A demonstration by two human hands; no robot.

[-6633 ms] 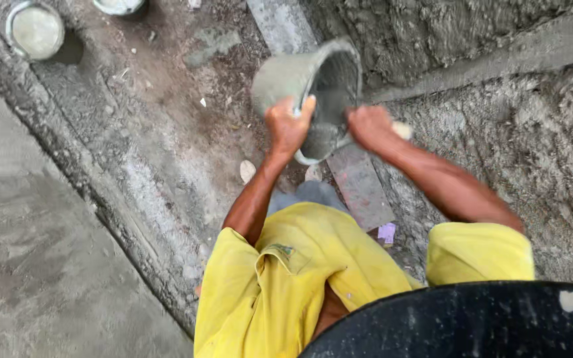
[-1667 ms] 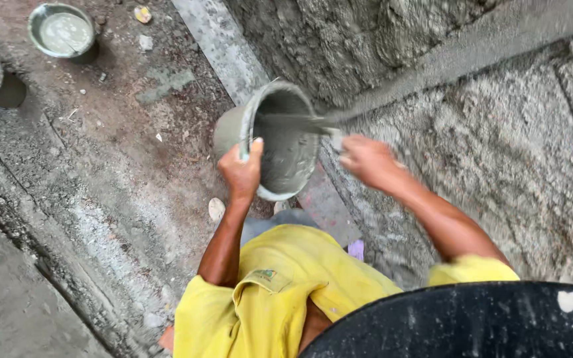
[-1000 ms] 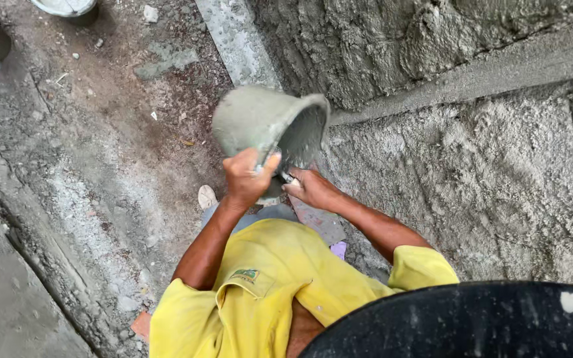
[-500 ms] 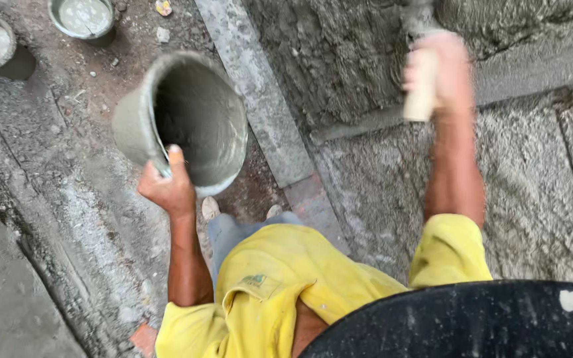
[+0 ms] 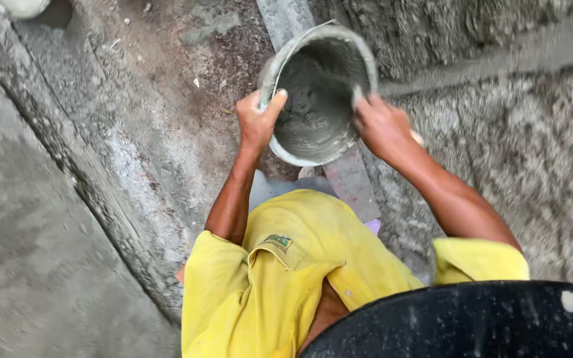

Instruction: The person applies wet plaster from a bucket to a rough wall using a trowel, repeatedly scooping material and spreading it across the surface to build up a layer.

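Note:
My left hand [image 5: 258, 122] grips the near rim of a grey bucket [image 5: 285, 63] tilted toward me, thumb over the edge. Wet grey mortar [image 5: 313, 113] coats its inside. My right hand [image 5: 382, 126] is at the bucket's right rim, closed around a trowel whose pale handle end [image 5: 418, 138] sticks out behind the palm. The blade dips into the bucket and is mostly hidden. Both arms come out of yellow sleeves [image 5: 479, 258].
A rough, freshly plastered wall [image 5: 525, 152] fills the right side. A flat grey strip [image 5: 349, 182] runs below the bucket. Dirt ground [image 5: 167, 73] and a concrete ledge [image 5: 87, 179] lie to the left. A black rounded brim [image 5: 465, 325] covers the bottom right.
My right hand has come down from the wall to the bucket's rim. The bucket has moved right and closer to the wall, still in my left hand.

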